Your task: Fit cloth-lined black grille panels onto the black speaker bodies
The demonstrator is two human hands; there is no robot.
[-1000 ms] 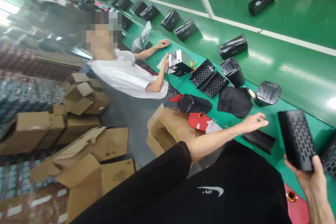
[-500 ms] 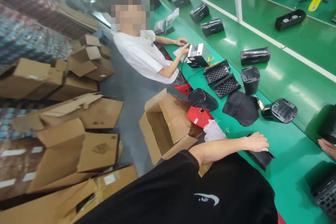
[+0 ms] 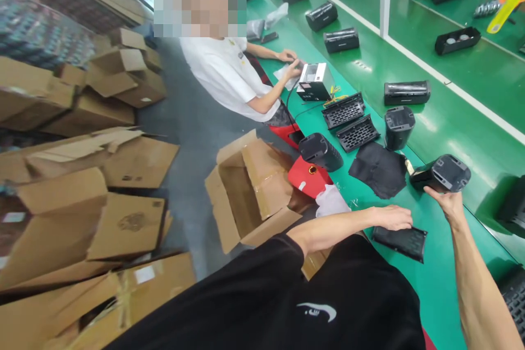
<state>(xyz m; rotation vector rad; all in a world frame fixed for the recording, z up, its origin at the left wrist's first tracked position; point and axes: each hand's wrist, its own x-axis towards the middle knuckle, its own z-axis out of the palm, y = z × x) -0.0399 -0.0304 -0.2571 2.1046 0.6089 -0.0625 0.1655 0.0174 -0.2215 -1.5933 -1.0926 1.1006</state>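
My left hand (image 3: 394, 217) is closed over the far-left edge of a black speaker grille panel (image 3: 402, 243), which lies on the green bench close to my body. My right hand (image 3: 450, 203) reaches up to a black speaker housing (image 3: 447, 172) with a rounded end facing me. Its thumb and fingers are around the lower side of that housing, with part of the fingers hidden behind it. A black cloth (image 3: 379, 170) lies just left of the housing. Another speaker housing (image 3: 399, 127) stands upright behind the cloth.
Two grille panels (image 3: 357, 133) lie beside a white-and-black machine (image 3: 315, 83), where a co-worker (image 3: 229, 79) sits. One more housing (image 3: 320, 151) is near the bench edge. Finished-looking speakers (image 3: 407, 93) sit on the green conveyor. An open carton (image 3: 241, 197) stands below the bench.
My right hand set its grille piece down at the right, then moved left onto the speaker housing. My left hand came down onto the grille panel on the bench. The view swung right.
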